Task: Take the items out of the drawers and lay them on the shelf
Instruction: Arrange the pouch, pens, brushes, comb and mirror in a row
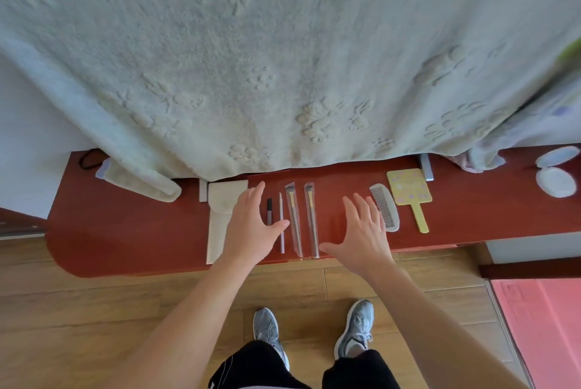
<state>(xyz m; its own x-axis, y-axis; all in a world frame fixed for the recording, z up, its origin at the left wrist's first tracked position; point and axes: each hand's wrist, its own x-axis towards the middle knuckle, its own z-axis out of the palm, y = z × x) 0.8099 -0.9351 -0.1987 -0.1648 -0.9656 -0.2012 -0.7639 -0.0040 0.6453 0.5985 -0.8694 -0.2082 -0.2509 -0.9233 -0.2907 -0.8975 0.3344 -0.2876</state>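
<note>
Both hands are open with fingers spread, palms down over the long red-brown wooden shelf (pixel 125 231); contact with it can't be judged. The left hand (pixel 248 225) covers the right edge of a cream fabric pouch (pixel 220 218). At its 3 o'clock lie a short dark-capped stick (pixel 269 211), a thin pale pencil (pixel 281 225) and two makeup brushes in clear sleeves (pixel 294 218), all in a row. The right hand (pixel 361 231) holds nothing. At its 2 o'clock are a grey comb (pixel 385 206) and a yellow hand mirror (pixel 408 190). A pale embossed blanket (pixel 283 58) hides the shelf's far edge. Two white oval objects (pixel 556 182) at far right are hard to identify.
</note>
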